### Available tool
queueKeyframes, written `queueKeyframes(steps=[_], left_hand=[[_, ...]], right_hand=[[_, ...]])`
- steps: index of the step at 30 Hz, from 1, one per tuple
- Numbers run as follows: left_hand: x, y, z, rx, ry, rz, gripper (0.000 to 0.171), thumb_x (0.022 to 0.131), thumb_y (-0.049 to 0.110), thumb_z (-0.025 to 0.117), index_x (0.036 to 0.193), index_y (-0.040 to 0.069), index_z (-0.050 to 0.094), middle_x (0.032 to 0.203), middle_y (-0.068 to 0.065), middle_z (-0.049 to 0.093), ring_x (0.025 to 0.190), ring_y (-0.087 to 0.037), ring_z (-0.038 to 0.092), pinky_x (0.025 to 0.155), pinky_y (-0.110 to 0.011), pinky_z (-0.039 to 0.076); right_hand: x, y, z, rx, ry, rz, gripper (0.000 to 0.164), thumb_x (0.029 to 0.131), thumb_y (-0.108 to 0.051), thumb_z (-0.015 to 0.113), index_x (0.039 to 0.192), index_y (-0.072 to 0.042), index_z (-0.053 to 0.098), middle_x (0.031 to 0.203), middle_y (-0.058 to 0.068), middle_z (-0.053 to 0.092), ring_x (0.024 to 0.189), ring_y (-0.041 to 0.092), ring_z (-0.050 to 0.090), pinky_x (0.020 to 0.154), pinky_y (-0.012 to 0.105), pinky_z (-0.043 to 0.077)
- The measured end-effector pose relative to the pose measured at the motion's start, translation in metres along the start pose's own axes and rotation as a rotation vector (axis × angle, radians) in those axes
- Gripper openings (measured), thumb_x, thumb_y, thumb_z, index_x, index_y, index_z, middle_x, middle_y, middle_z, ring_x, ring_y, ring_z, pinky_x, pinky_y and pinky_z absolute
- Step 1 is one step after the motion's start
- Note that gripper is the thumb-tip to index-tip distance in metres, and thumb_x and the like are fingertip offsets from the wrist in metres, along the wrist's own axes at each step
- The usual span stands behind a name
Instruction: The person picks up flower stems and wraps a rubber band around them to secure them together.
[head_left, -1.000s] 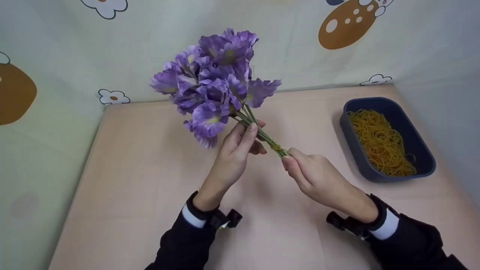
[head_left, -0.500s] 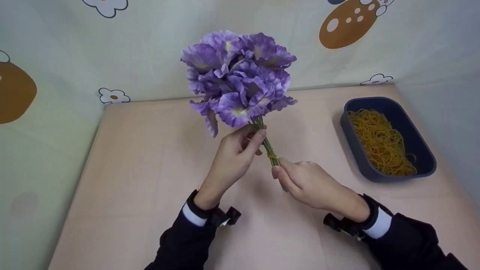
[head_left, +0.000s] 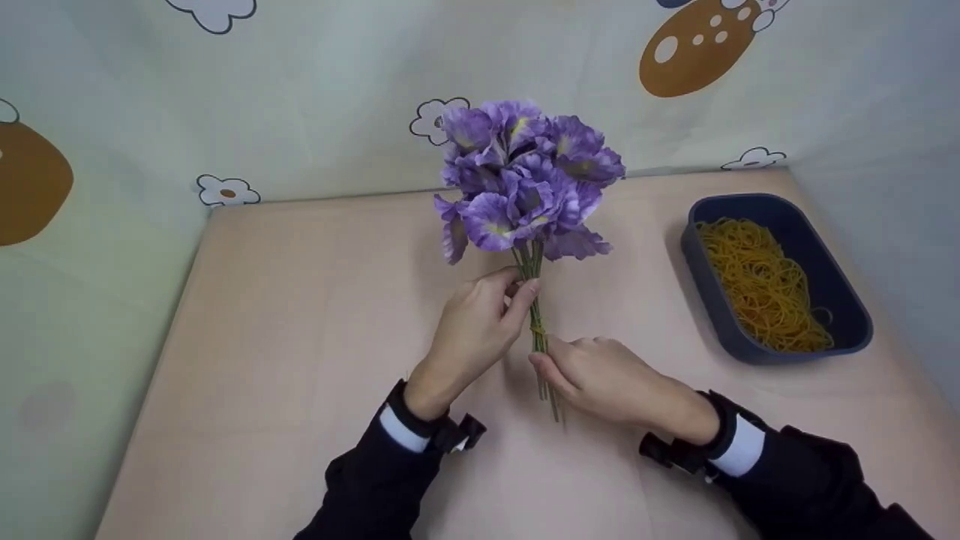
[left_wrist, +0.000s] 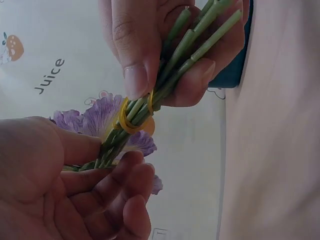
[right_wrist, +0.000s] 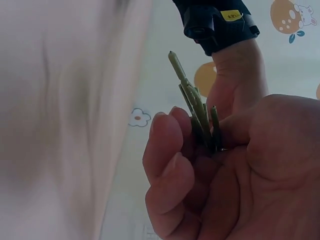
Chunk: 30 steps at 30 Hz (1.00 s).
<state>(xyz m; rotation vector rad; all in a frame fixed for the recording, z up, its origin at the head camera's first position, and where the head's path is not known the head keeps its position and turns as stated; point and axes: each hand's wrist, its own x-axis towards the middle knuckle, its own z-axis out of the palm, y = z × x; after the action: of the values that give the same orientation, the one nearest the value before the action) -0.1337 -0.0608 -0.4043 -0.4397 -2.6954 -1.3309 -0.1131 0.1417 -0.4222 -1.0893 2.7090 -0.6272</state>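
A bunch of purple artificial flowers (head_left: 525, 180) stands nearly upright between my two hands, blooms at the top. My left hand (head_left: 480, 319) pinches the green stems (left_wrist: 177, 60) between thumb and fingers just below the blooms. Lower down, my right hand (head_left: 611, 379) pinches the same stems near their ends, thumb and forefinger on them. Between the two hands a yellow rubber band (left_wrist: 131, 122) is looped around the stems, with the right fingertips right at it in the left wrist view. The cut stem ends (right_wrist: 187, 90) stick out past the right hand.
A dark blue plastic box (head_left: 847, 322) with a heap of yellow rubber bands (head_left: 757, 292) stands at the right of the table (head_left: 285, 315). Behind the table hangs a pale printed cloth (head_left: 315, 97). Each wrist wears a black strap with a small camera (head_left: 471, 431).
The bouquet has swung from leaning left to nearly upright, and its blooms have moved right and down. Both hands have come lower, still on the stems; the stem ends now show below.
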Motion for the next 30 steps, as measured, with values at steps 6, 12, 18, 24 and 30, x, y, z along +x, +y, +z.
queueKeyframes(steps=[6,12,18,24,30], left_hand=[[0.001,-0.008,0.009,0.127,-0.007,0.042,0.032,0.115,0.025,0.064,0.087,0.008,0.065,0.071,0.003,0.053,0.061,-0.011,0.045,0.055,-0.027,0.036],[0.0,-0.014,0.016,0.286,-0.039,0.099,0.034,0.113,0.027,0.067,0.085,0.007,0.065,0.071,0.002,0.052,0.062,-0.017,0.05,0.054,-0.039,0.048],[0.005,-0.045,0.034,0.415,-0.027,0.135,0.045,0.115,0.038,0.063,0.079,0.012,0.062,0.075,-0.005,0.068,0.062,-0.022,0.06,0.055,-0.045,0.055],[0.017,-0.109,0.078,0.539,-0.028,0.184,0.054,0.115,0.05,0.058,0.07,0.019,0.059,0.072,-0.004,0.069,0.06,-0.028,0.069,0.052,-0.046,0.055],[0.015,-0.121,0.091,0.63,-0.076,0.198,0.053,0.114,0.049,0.06,0.067,0.022,0.059,0.072,-0.001,0.071,0.063,-0.026,0.07,0.055,-0.045,0.058]], right_hand=[[0.003,0.033,0.033,-0.034,0.006,-0.011,0.038,0.122,-0.036,0.045,0.095,-0.014,0.061,0.064,-0.006,0.05,0.057,0.011,0.054,0.055,0.037,0.046],[0.011,0.085,0.085,-0.127,-0.012,0.001,0.044,0.123,-0.051,0.036,0.1,-0.021,0.06,0.063,-0.011,0.046,0.059,0.008,0.056,0.057,0.033,0.047],[0.013,0.088,0.088,-0.181,-0.028,0.02,0.036,0.122,-0.044,0.045,0.096,-0.023,0.06,0.064,-0.011,0.049,0.062,0.011,0.06,0.059,0.035,0.051],[0.012,0.08,0.085,-0.171,-0.092,0.044,0.04,0.12,-0.042,0.048,0.086,-0.024,0.056,0.063,-0.01,0.046,0.059,0.013,0.058,0.06,0.039,0.054],[0.013,0.076,0.081,-0.09,-0.183,0.065,0.044,0.121,-0.045,0.042,0.086,-0.025,0.057,0.066,-0.006,0.054,0.074,0.028,0.075,0.076,0.052,0.063]])
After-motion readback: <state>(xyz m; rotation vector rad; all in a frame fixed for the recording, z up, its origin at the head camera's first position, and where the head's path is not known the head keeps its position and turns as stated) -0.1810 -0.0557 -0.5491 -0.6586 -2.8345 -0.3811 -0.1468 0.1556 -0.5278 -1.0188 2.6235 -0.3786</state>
